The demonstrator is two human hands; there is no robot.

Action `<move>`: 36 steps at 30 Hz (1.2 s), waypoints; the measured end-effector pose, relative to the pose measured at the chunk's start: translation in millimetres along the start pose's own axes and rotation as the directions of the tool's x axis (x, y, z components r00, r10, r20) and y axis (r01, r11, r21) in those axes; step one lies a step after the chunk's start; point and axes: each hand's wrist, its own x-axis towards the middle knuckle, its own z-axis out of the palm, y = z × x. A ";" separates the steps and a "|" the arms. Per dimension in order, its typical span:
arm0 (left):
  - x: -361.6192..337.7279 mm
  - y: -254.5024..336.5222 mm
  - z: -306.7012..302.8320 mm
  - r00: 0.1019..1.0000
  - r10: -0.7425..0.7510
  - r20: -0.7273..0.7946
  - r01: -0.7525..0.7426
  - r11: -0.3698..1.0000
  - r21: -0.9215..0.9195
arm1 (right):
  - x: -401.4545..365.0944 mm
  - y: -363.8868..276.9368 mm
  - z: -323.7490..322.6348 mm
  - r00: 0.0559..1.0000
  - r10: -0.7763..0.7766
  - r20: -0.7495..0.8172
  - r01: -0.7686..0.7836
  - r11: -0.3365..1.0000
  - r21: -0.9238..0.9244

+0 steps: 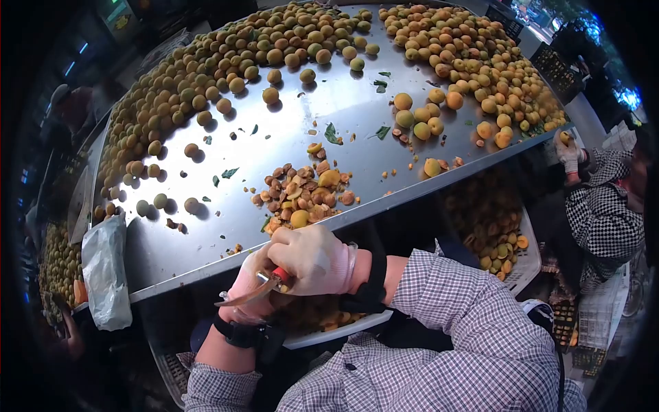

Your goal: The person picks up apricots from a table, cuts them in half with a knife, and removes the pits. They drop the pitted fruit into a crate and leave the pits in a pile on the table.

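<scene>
My right hand (305,255), in a pale glove, is closed around the red handle of a curved blade (250,295) that points to the lower left. Pressed against it on the left is my left hand (252,278), also gloved; its fingers are mostly hidden, so what it holds cannot be made out. Both hands are at the near edge of the metal table (247,158). Just beyond them lies a heap of pits and cut fruit pieces (302,192), with a whole yellow fruit (299,218) at its near side.
Many round fruits (226,62) cover the table's far left, and more orange ones (460,55) the far right. A plastic bag (106,275) hangs at the left corner. Crates of cut fruit (525,254) stand below the edge. A co-worker's gloved hand (568,154) is at right.
</scene>
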 end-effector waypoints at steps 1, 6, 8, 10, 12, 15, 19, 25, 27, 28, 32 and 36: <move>1.1 1.2 2.9 0.994 0.089 -0.059 -0.085 0.994 0.069 | 1.8 2.8 4.7 0.993 0.062 -0.104 -0.061 0.998 0.018; 15.2 8.9 -9.1 0.917 0.373 -0.138 -0.263 0.829 0.493 | 8.0 11.2 18.1 0.792 0.569 -0.221 -0.421 0.771 0.478; 3.0 28.1 9.1 0.916 0.300 -0.266 -0.219 0.930 0.296 | 10.6 6.8 9.3 0.768 0.635 -0.086 -0.512 0.689 0.513; -1.7 39.2 10.7 0.923 0.221 -0.315 -0.215 0.975 0.052 | 13.0 2.8 -5.4 0.826 0.564 0.007 -0.547 0.797 0.255; -2.7 38.7 11.7 0.911 0.282 -0.302 -0.286 0.958 0.029 | 13.3 8.2 -2.7 0.848 0.529 0.028 -0.526 0.835 0.163; -2.3 35.9 16.8 0.908 0.301 -0.292 -0.322 0.946 -0.026 | 19.6 12.8 -1.8 0.844 0.515 -0.148 -0.407 0.796 0.447; 9.5 24.7 14.2 0.948 0.283 -0.147 -0.284 0.959 0.014 | 42.9 0.4 -26.4 0.709 0.701 0.077 -0.357 0.263 0.896; 22.5 15.8 22.0 0.961 0.248 -0.121 -0.254 0.967 -0.029 | 55.3 6.1 -31.1 0.658 0.753 -0.031 -0.096 0.124 0.988; 22.7 13.7 30.7 0.938 0.289 -0.192 -0.283 0.957 0.062 | 57.5 5.1 -32.9 0.658 0.752 -0.042 -0.091 0.134 0.987; 25.9 11.6 28.8 0.938 0.288 -0.193 -0.281 0.958 0.061 | 58.3 7.1 -31.9 0.632 0.773 -0.054 -0.072 0.129 0.989; 33.8 8.5 26.6 0.950 0.310 -0.037 -0.313 0.940 -0.136 | 59.3 13.5 -32.0 0.572 0.817 -0.074 -0.054 0.127 0.990; 39.3 6.4 35.5 0.923 0.384 0.030 -0.374 0.913 -0.162 | 59.8 10.4 -34.1 0.504 0.860 -0.077 -0.056 0.121 0.991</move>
